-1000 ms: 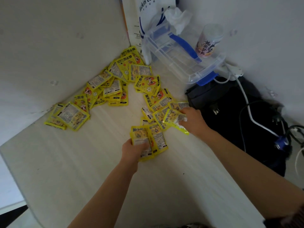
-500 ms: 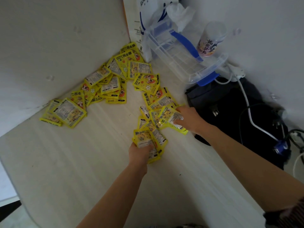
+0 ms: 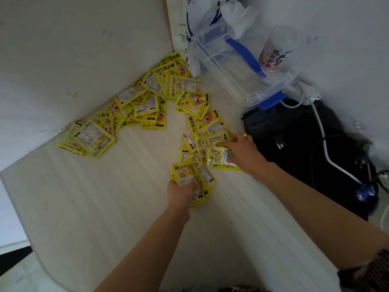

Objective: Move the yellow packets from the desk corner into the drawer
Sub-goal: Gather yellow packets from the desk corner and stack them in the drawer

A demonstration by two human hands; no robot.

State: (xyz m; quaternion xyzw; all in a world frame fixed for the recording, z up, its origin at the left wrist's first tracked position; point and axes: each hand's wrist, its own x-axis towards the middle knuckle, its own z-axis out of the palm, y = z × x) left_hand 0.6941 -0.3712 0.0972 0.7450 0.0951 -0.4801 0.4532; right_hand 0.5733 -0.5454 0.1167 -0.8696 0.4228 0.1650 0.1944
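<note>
Table [image 3: 88,207]: pale wood-grain top, set into a corner formed by white walls at far left and right.

Yellow packets [image 3: 147,102]: many flat sachets with printed labels, scattered on the table. One band runs along the far-left wall from the near left up into the corner; a second band trails from the corner toward the near centre, where both hands are. Packets overlap one another, some face up, some label side up.

Left hand [image 3: 181,192]: at near centre, fingers curled round a small stack of packets [image 3: 189,175], thumb under, the stack fanned above the knuckles.

Right hand [image 3: 242,152]: just right of the left hand, fingers bent and pinching a single packet [image 3: 221,155] by its edge; the packet is tilted and overlaps those lying beneath it.

Clear plastic box [image 3: 237,76]: transparent, with blue handle and blue clips, tilted, standing at the far corner just right of the packets.

Plastic cup [image 3: 277,49]: translucent, printed with dark characters, resting on the box lid.

White paper bag [image 3: 181,17]: upright in the corner behind the box.

Black bag [image 3: 294,144]: right of the table edge, near the right hand.

White cable [image 3: 324,140]: lying across the black bag.
</note>
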